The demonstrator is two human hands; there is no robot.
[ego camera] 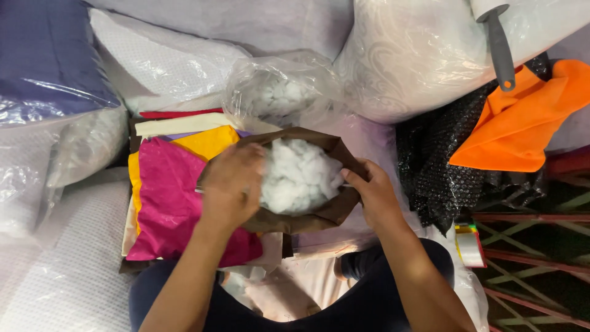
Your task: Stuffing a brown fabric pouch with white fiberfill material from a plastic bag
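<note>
Crowding the brown cover (pixel 319 215): fabric stack (pixel 166 203), stuffing bag (pixel 276 92), pillows (pixel 418 55).

Person seen from above, head camera. Both forearms bare from the elbow down to the wrists; no sleeves in view. Left hand (pixel 230 184) and right hand (pixel 376 195) bare: no gloves, and no rings, watch or bracelet that can be made out. Fingers (pixel 246 161) uncovered, nails short. Legs in dark navy trousers (pixel 369 301) of plain, smooth cloth, without visible pattern, seam or pocket. Nothing of the upper garment shows.
</note>
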